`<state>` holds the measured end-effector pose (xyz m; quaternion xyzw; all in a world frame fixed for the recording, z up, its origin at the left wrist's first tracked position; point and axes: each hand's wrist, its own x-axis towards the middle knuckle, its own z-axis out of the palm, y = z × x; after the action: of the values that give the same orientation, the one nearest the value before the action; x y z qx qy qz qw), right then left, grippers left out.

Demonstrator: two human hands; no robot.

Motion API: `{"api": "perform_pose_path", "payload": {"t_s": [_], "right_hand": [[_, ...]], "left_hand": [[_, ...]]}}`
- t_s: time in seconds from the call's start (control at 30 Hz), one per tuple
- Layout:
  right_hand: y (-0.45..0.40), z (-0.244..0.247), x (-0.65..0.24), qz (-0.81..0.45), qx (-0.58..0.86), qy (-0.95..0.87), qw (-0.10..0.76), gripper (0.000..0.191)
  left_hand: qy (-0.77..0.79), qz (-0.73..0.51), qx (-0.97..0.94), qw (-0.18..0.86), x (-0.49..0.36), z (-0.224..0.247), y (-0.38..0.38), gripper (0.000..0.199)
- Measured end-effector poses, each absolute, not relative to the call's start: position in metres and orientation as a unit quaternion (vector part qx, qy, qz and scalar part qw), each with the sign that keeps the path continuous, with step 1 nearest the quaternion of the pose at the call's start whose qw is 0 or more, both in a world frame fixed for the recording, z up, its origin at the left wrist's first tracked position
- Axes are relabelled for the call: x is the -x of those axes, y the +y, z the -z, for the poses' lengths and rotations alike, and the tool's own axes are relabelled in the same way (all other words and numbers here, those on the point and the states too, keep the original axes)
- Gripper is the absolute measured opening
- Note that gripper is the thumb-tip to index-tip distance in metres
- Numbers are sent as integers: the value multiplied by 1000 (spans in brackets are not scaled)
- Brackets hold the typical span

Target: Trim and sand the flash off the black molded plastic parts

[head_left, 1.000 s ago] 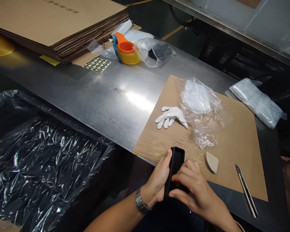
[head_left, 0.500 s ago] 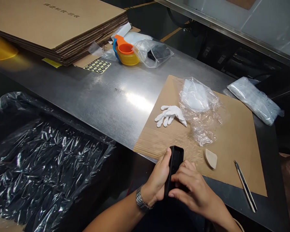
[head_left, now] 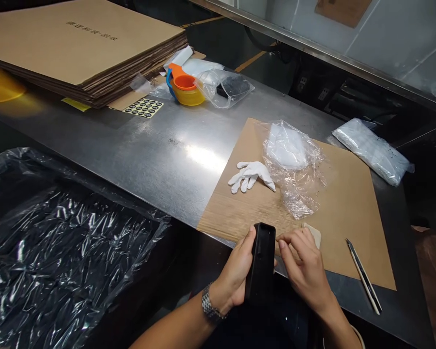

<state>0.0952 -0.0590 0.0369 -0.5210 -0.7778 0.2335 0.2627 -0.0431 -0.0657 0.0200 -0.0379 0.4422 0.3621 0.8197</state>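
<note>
My left hand (head_left: 238, 266) grips a long black plastic housing (head_left: 262, 264), hollow on the side that faces me, over the table's near edge. Just to its right is my right hand (head_left: 305, 257), apart from the open face, its thumb and fingers curled together; whatever may be pinched there is too small to make out. Behind those fingers a beige, rounded pad (head_left: 315, 234) lies partly hidden on the cardboard sheet (head_left: 352, 208). A white glove (head_left: 252, 175) rests farther back on the same sheet.
Crumpled clear plastic with white material (head_left: 287, 145) lies on the cardboard. A slim knife-like tool (head_left: 363, 276) is at right, near a wrapped packet (head_left: 372, 150). Tape rolls (head_left: 189, 94), a sticker sheet (head_left: 143, 107) and stacked cardboard (head_left: 76, 43) stand at back left. Black plastic sheeting (head_left: 58, 252) fills the lower left.
My right hand has drawn away from the housing to the right, now partly covering the beige pad. My left hand keeps its hold. The whole view has shifted slightly.
</note>
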Motion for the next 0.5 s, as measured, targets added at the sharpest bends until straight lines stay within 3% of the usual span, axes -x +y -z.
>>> {"api": "perform_pose_path", "payload": {"t_s": [0.27,0.5], "right_hand": [[-66,-27,-113,-346,606,-655,290,19],[-66,-23,-126,-364,638,-617,281,25]], "left_hand": [[448,-282,66,846,43,-18,-61,60],[483,-295,54,823,39,-20,-55,51]]}}
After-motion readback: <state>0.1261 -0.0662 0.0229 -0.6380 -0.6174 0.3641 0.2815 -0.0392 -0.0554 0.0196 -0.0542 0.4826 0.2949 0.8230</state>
